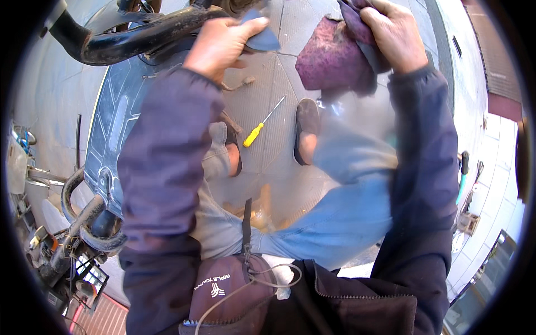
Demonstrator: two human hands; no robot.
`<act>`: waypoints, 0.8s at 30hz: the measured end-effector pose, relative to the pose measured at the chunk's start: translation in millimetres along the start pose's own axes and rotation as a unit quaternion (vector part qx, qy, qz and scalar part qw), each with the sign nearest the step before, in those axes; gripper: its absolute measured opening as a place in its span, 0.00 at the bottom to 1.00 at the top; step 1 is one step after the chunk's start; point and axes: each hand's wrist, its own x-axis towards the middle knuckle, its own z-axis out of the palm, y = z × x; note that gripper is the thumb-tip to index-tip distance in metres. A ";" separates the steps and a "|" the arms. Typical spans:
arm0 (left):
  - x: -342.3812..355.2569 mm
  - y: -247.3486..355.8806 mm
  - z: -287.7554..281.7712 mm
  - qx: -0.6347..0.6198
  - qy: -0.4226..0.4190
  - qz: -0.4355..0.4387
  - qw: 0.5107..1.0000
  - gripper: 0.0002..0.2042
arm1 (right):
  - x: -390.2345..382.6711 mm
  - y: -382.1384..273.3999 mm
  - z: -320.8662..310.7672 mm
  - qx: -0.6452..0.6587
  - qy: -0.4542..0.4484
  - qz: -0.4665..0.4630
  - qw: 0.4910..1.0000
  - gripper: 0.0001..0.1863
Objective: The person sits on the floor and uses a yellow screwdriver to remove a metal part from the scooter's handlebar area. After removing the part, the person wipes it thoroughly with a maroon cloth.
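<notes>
My left hand (215,47) is closed on a thin, flat blue-grey piece (263,40) with pointed corners; its kind is unclear. That hand is beside a black bent metal tube (134,44), and I cannot tell whether they touch. Bunched in my right hand (397,39) is a purple, dark-stained rag (334,58), its lower part hanging loose over the ground. Between my feet lies a screwdriver (254,134) with a yellow handle, its shaft pointing away from me.
A dark blue patterned footboard panel (120,106) stands along my left. Lower on that side are bent metal tubes (89,212) and assorted parts. Tools (466,206) lie on the tiles at the far right. The ground (268,67) is paved with ribbed tiles.
</notes>
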 end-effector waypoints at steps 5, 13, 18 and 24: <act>-12.3 25.4 15.8 -0.063 -0.052 0.068 0.994 0.23 | -13.0 -2.4 -15.5 -0.021 -0.005 0.024 0.999 0.16; -9.3 -7.8 -2.3 -0.221 -0.140 -0.074 0.962 0.20 | -8.8 5.4 -13.7 -0.063 -0.029 0.054 0.996 0.18; -17.7 6.0 2.1 -0.265 -0.132 -0.055 0.953 0.19 | -0.3 38.9 -15.1 -0.056 -0.005 -0.055 0.997 0.19; -22.6 13.6 5.3 -0.281 -0.153 -0.032 0.947 0.17 | -37.8 -20.0 -7.1 0.112 0.039 0.041 0.992 0.18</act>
